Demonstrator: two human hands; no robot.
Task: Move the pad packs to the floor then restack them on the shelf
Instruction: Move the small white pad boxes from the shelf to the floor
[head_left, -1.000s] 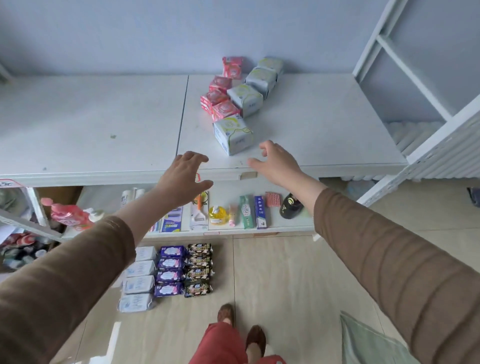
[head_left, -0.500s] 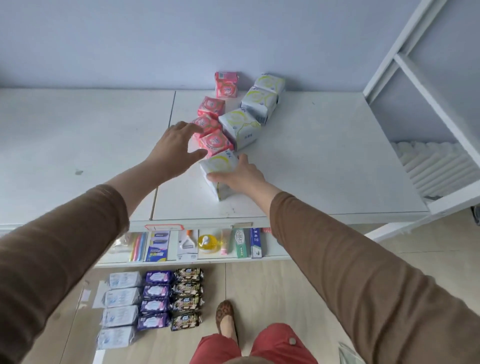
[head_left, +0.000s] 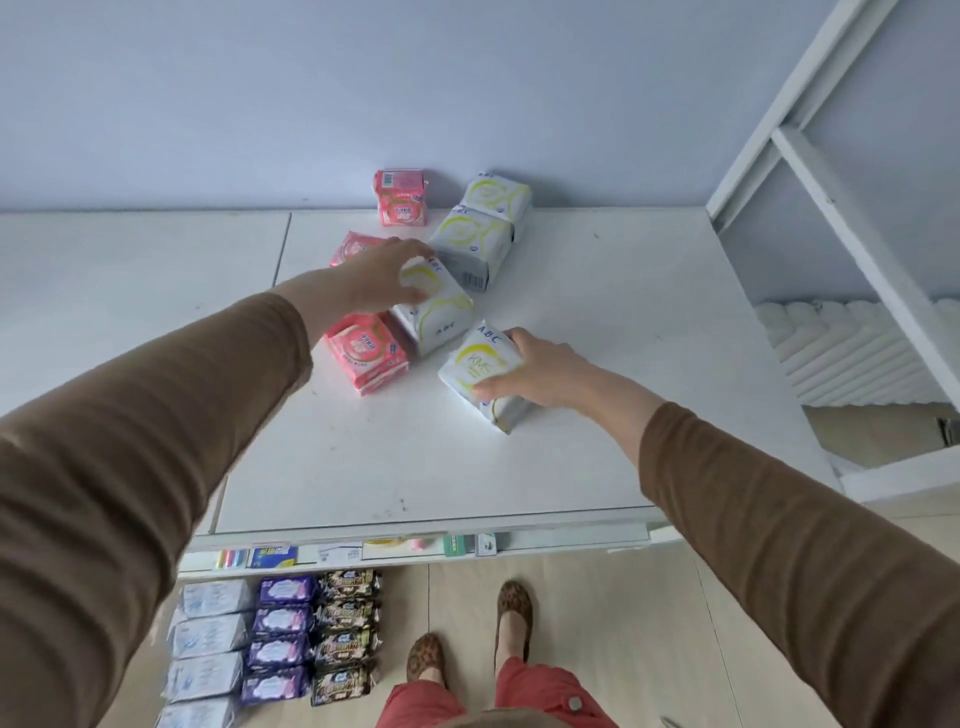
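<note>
On the white shelf (head_left: 571, 415) by a lilac wall (head_left: 467, 88), 2 hands each grip 1 white pad pack.

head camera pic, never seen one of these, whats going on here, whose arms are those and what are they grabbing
There is no machine here: a camera worn on a person's head looks down over their own two arms in brown sleeves. They stand at a white shelf top. On it lie white-and-yellow pad packs and pink ones. The right hand grips the nearest white pack. The left hand holds the top of the next white pack. Below, by the person's feet, more packs lie in rows on the floor.
</note>
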